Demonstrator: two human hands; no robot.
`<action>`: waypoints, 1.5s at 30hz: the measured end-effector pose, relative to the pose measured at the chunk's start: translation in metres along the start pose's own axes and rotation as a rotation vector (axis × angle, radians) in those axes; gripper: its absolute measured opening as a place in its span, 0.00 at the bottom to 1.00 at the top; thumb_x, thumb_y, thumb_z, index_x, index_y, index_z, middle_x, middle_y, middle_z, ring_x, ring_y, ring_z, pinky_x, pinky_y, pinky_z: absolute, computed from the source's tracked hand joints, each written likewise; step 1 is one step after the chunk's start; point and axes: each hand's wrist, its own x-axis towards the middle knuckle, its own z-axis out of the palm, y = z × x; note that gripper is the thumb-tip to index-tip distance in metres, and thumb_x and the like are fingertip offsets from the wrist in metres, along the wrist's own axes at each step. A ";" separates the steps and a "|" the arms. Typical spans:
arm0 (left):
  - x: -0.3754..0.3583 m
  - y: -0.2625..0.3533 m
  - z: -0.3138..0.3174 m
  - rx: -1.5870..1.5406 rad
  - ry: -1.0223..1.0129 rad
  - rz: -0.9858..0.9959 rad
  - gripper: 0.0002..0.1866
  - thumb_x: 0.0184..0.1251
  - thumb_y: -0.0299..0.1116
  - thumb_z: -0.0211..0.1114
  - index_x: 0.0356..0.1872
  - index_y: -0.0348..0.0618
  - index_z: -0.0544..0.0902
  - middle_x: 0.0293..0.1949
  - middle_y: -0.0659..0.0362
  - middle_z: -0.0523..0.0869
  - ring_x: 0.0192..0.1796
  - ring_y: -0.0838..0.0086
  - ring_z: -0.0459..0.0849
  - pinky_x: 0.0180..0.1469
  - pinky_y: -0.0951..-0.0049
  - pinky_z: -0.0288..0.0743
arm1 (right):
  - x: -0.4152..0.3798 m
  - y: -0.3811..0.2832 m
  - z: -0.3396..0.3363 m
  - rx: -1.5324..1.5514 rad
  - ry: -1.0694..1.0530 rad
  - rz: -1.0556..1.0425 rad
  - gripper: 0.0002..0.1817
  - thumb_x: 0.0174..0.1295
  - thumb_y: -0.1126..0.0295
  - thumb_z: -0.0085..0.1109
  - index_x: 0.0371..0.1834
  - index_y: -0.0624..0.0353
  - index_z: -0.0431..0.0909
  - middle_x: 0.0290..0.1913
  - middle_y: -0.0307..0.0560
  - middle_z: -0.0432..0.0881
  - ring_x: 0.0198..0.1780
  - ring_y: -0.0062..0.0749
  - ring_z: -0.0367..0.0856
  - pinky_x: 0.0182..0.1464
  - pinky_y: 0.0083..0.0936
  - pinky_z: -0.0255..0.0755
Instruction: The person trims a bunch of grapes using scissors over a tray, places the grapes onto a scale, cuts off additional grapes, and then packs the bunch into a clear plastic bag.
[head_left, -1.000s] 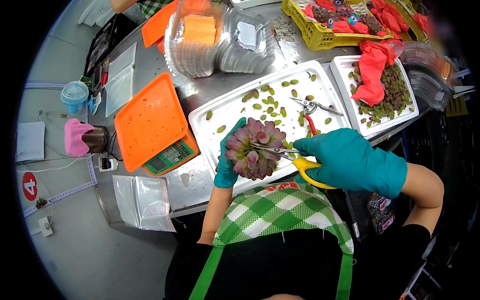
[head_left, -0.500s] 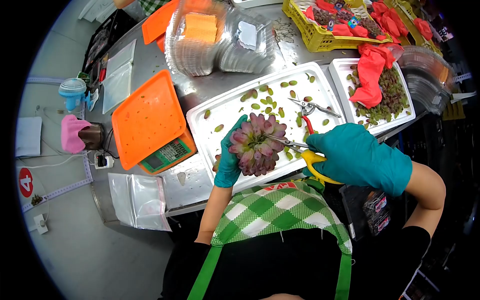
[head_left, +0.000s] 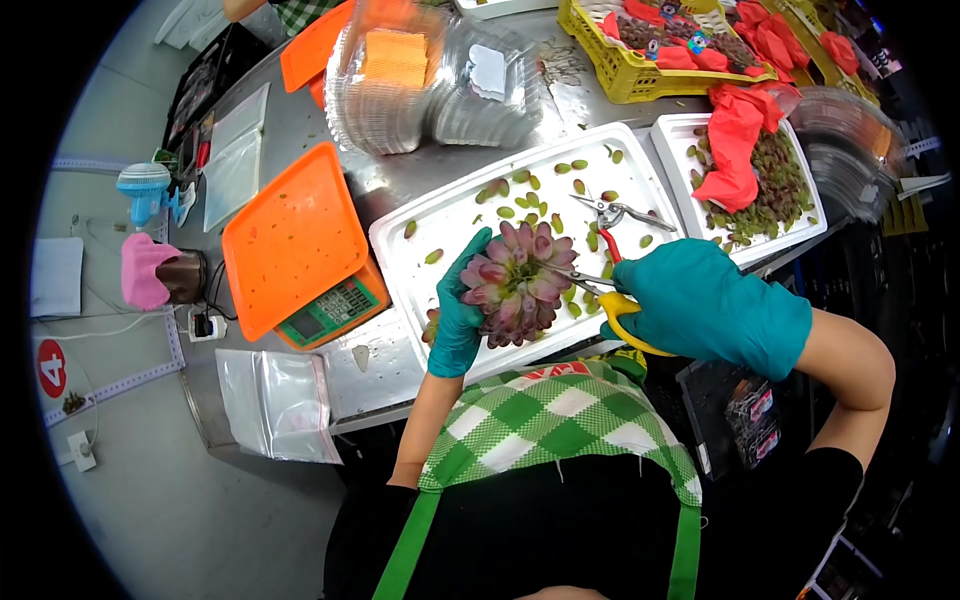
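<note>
My left hand (head_left: 458,318), in a teal glove, is wrapped around the side of a bunch of purple-green grapes (head_left: 512,300). My right hand (head_left: 715,308), gloved too, grips a pair of scissors with yellow handles (head_left: 622,318). The scissors' blades reach into the right side of the bunch; their tips are hard to make out among the grapes. Beneath both hands lies a white tray (head_left: 425,218) with several loose grapes scattered in it. A pair of red-handled pruning shears (head_left: 610,245) rests in the tray beyond my right hand.
An orange-topped scale (head_left: 295,235) stands left of the tray. Stacked clear plastic containers (head_left: 375,110) sit behind it. At right is a smaller white tray (head_left: 672,150) of loose grapes and red paper, with a yellow crate (head_left: 630,82) farther back. Plastic bags (head_left: 275,405) lie front left.
The grape bunch has tilted slightly in my left hand. My right hand has shifted a little left with the scissors, and the whole view has moved slightly.
</note>
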 end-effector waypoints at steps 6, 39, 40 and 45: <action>0.000 -0.004 -0.001 0.045 -0.002 0.032 0.31 0.60 0.44 0.56 0.61 0.38 0.61 0.55 0.55 0.71 0.55 0.69 0.72 0.59 0.67 0.66 | 0.002 -0.004 -0.004 -0.111 -0.034 -0.018 0.11 0.44 0.62 0.57 0.19 0.60 0.76 0.16 0.48 0.75 0.17 0.36 0.75 0.12 0.34 0.62; -0.005 -0.010 -0.004 -0.020 -0.013 -0.041 0.40 0.53 0.54 0.61 0.61 0.38 0.60 0.57 0.54 0.69 0.57 0.67 0.71 0.60 0.66 0.65 | 0.001 -0.004 0.008 -0.273 0.237 -0.070 0.12 0.41 0.73 0.57 0.31 0.61 0.73 0.19 0.47 0.73 0.23 0.44 0.75 0.23 0.37 0.65; -0.004 -0.011 -0.005 -0.013 0.002 -0.049 0.38 0.55 0.52 0.60 0.61 0.38 0.60 0.56 0.54 0.70 0.56 0.68 0.71 0.60 0.66 0.65 | -0.001 -0.002 0.009 -0.217 0.266 -0.081 0.10 0.40 0.72 0.57 0.28 0.60 0.73 0.20 0.47 0.74 0.23 0.43 0.75 0.23 0.36 0.65; -0.001 -0.006 -0.006 0.083 0.037 -0.001 0.28 0.62 0.41 0.54 0.61 0.38 0.62 0.54 0.55 0.72 0.54 0.70 0.73 0.58 0.69 0.66 | -0.014 0.006 0.002 -0.026 0.226 -0.017 0.07 0.41 0.70 0.58 0.23 0.58 0.73 0.21 0.49 0.75 0.24 0.43 0.76 0.24 0.36 0.66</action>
